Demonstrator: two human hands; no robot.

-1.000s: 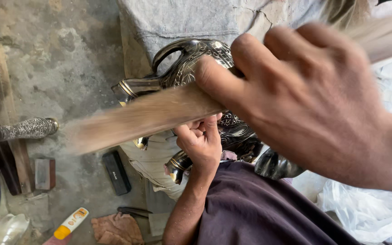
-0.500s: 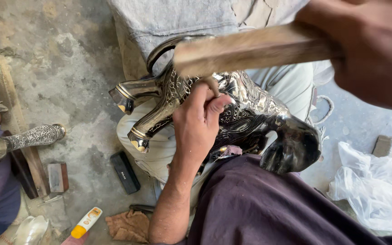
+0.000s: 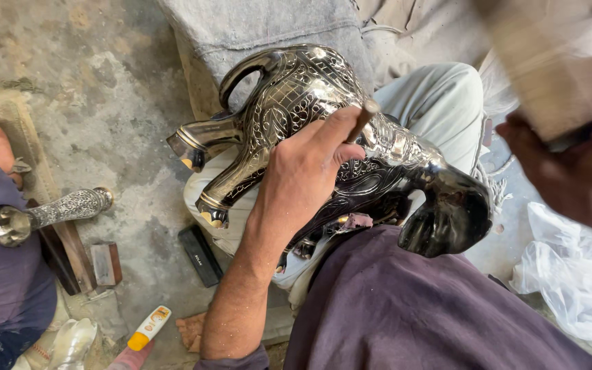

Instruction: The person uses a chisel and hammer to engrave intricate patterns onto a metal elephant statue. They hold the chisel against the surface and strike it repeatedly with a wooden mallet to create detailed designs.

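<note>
Left hand [image 3: 306,171] pinches punch [image 3: 363,118] on elephant [image 3: 323,123]; right hand [image 3: 577,171] grips mallet [image 3: 543,75]. Keep punch steady, strike squarely.

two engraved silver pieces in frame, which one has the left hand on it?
The big animal figure on the lap; the left hand rests on it. The small one lies apart.

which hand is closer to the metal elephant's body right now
Left. The left hand rests on the metal elephant, pinching a small punch against it. The right hand is raised off to the side, gripping a blurred wooden mallet.
</note>
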